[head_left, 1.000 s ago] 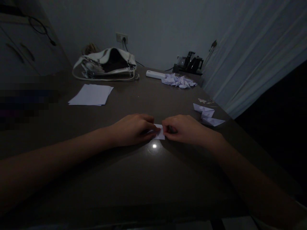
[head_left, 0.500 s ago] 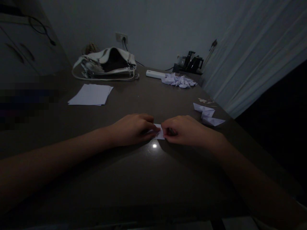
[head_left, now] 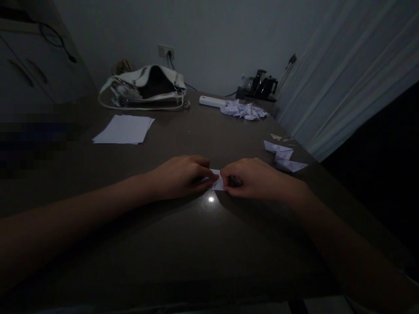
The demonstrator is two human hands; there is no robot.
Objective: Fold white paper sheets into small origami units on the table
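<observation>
A small folded piece of white paper (head_left: 217,184) lies on the dark table between my hands, its two ends covered by my fingers. From the left, my left hand (head_left: 185,176) holds it with thumb and fingers drawn together on the paper. My right hand (head_left: 248,178) has its fingers curled in a pinch at the paper's right end. Close to my right hand, several folded paper pieces (head_left: 284,156) with pointed ends lie to its far right.
A stack of white sheets (head_left: 124,129) lies at the left. Behind it sits a white handbag (head_left: 147,87). A pile of folded papers (head_left: 244,110) is beside a white bar-shaped object (head_left: 211,102). A black kettle (head_left: 269,87) stands on a tray at the back right, near a curtain (head_left: 330,78).
</observation>
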